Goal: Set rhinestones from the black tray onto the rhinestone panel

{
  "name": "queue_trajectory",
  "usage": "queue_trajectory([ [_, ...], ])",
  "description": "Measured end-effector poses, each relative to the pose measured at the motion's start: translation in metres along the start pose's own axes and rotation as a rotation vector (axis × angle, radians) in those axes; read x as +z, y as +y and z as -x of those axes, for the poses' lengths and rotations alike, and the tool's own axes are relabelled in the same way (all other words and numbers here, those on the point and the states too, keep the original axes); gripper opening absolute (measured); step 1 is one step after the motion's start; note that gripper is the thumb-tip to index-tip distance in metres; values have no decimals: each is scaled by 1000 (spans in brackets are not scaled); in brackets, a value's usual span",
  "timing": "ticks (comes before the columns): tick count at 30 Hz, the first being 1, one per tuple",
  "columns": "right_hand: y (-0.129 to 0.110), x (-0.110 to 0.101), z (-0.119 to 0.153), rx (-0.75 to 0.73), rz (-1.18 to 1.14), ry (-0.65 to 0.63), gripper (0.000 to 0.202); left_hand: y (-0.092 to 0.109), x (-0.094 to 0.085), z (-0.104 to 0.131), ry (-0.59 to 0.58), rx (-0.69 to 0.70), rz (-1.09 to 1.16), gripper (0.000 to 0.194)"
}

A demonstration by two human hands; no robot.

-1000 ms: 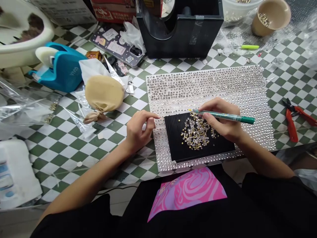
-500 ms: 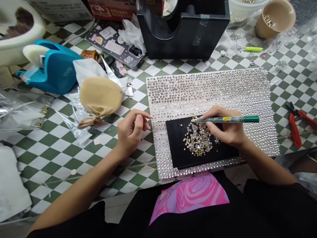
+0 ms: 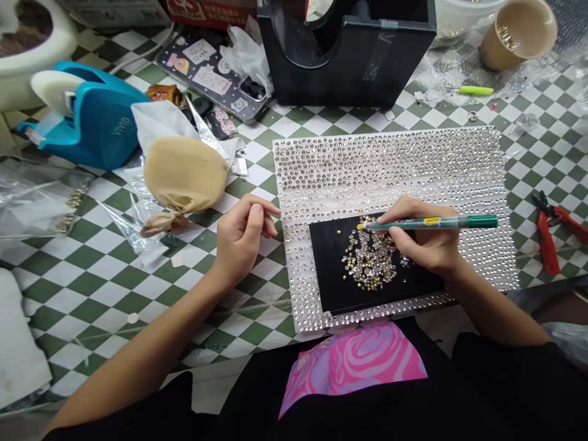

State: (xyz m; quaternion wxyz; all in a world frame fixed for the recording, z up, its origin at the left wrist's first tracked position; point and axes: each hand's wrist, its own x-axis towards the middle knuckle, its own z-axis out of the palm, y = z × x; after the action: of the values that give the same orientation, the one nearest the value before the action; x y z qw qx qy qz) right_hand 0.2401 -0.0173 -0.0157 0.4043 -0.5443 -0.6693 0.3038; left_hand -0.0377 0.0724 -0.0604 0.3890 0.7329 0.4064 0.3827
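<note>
My right hand [image 3: 425, 242] pinches a slim green pen [image 3: 482, 222] with a yellow tip. The pen lies nearly level, its tip pointing left at the upper edge of a pile of loose rhinestones [image 3: 370, 266]. These silver and gold stones are spread on a black board [image 3: 333, 282]. Under the board is a white sheet [image 3: 390, 165] covered with rows of shiny rhinestones. My left hand [image 3: 243, 236] rests on the checkered table, just left of the sheet. Its index finger reaches towards the sheet's edge, the others curl loosely, and I see nothing held in it.
A beige wrapped bundle [image 3: 186, 171] and a blue tape dispenser [image 3: 98, 119] lie left. Behind the sheet are a large black dispenser [image 3: 340, 76] and a phone [image 3: 214, 76]. Red-handled pliers [image 3: 547, 242], a tan cup [image 3: 519, 37] and a lime-green tool [image 3: 476, 90] are right.
The pen tip has shifted slightly right along the top of the pile with my right hand. My left hand's thumb and fingers have drawn a little closer. The view has shifted slightly.
</note>
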Motion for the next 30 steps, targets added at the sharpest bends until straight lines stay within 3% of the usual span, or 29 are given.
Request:
queue_trajectory([
  [8,4,-11,-10,77,-1,241,8,3,1,-1,-2,-15,64,28],
  [17,26,-4,-28,39,75,160,10,-1,1,0,-15,6,22,29],
  [30,25,-4,-28,-2,170,117,15,-1,1,0,-19,-20,51,27],
])
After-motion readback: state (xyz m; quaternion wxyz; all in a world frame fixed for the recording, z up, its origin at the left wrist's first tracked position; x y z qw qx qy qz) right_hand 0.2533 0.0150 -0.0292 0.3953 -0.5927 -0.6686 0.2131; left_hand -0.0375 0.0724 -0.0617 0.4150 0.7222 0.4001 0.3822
